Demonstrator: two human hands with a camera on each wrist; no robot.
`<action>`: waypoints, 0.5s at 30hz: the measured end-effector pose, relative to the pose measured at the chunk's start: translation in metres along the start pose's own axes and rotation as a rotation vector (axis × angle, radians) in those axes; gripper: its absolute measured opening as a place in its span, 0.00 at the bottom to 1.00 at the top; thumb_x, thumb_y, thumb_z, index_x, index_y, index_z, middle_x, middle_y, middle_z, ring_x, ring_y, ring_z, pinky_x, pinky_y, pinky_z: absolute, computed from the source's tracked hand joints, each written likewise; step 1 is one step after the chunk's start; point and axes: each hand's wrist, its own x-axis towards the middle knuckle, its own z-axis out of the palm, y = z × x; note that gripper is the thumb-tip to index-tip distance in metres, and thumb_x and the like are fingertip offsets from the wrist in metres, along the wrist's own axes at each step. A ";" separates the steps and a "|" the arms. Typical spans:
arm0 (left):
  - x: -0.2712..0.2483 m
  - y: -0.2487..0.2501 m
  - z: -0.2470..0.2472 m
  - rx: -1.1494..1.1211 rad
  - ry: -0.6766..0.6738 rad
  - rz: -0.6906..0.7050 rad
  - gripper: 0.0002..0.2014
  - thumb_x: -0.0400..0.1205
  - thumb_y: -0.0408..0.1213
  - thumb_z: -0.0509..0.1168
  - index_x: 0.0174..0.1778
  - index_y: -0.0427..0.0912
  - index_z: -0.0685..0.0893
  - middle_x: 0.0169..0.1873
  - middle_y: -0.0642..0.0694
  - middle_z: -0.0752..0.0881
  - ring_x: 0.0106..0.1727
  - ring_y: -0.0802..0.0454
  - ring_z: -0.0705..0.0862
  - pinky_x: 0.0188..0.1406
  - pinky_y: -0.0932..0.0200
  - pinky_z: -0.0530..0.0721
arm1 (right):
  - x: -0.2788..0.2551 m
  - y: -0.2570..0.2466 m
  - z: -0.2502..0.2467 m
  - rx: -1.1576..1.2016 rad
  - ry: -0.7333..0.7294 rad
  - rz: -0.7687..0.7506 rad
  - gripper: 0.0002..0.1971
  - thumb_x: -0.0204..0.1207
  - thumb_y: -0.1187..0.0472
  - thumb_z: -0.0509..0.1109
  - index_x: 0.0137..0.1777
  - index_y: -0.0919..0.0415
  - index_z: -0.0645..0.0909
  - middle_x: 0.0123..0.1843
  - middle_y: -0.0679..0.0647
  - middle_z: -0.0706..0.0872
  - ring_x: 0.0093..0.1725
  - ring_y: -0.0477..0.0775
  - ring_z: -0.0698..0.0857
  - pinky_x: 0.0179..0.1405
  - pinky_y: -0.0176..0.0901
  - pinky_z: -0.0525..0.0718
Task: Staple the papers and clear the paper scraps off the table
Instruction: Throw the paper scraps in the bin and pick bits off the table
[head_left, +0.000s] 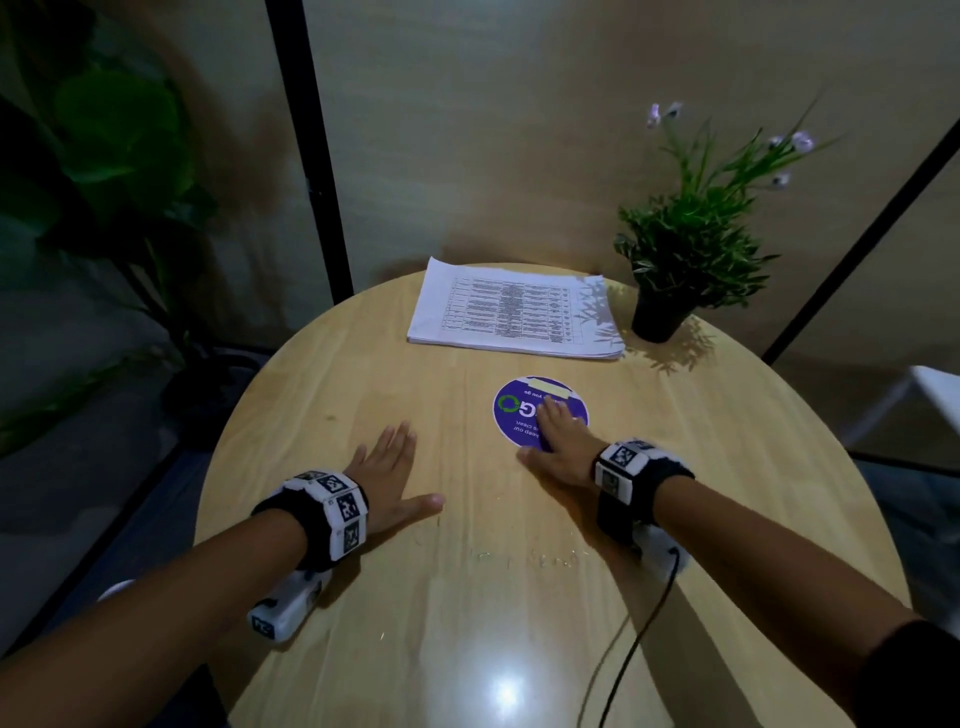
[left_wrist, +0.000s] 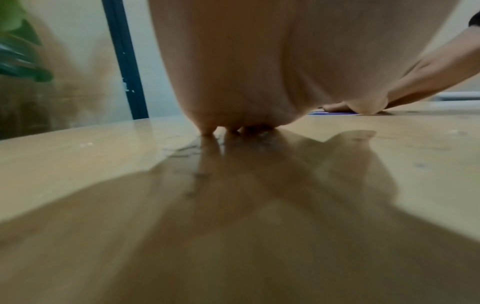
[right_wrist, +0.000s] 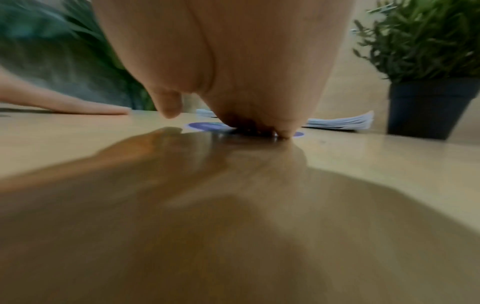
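Both hands lie flat, fingers straight, grasping nothing. Left hand (head_left: 387, 467) rests palm-down on the bare round light-wood counter (head_left: 322, 395), left of centre. Right hand (head_left: 558, 439) rests on the near part of a round purple sticker (head_left: 519, 402) at the counter's centre. The squared stack of white printed papers (head_left: 514, 312) sits at the far edge, just beside a small green potted plant in a black pot (head_left: 675, 270) at far right. No stapler or scraps visible. Judgement: rest pose; the papers look squared up, but a staple cannot be made out.
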 end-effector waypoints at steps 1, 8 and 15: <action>-0.001 0.006 0.004 -0.002 0.001 0.017 0.75 0.41 0.84 0.19 0.81 0.37 0.32 0.81 0.42 0.29 0.83 0.46 0.33 0.82 0.42 0.41 | -0.014 -0.007 0.005 -0.005 -0.024 -0.050 0.41 0.82 0.42 0.54 0.83 0.66 0.39 0.85 0.61 0.38 0.84 0.61 0.40 0.82 0.55 0.44; -0.047 0.070 0.044 0.031 -0.062 0.286 0.58 0.64 0.79 0.33 0.81 0.40 0.32 0.81 0.44 0.30 0.83 0.49 0.32 0.81 0.48 0.37 | -0.112 -0.034 0.046 0.059 -0.168 -0.234 0.37 0.84 0.46 0.53 0.83 0.63 0.38 0.84 0.58 0.34 0.84 0.56 0.35 0.82 0.52 0.39; -0.071 0.085 0.028 0.006 -0.135 0.308 0.52 0.70 0.76 0.38 0.81 0.44 0.32 0.83 0.44 0.35 0.84 0.48 0.36 0.83 0.43 0.42 | -0.140 -0.011 0.032 0.307 -0.040 -0.188 0.30 0.84 0.51 0.57 0.83 0.56 0.54 0.85 0.48 0.52 0.83 0.46 0.55 0.74 0.27 0.49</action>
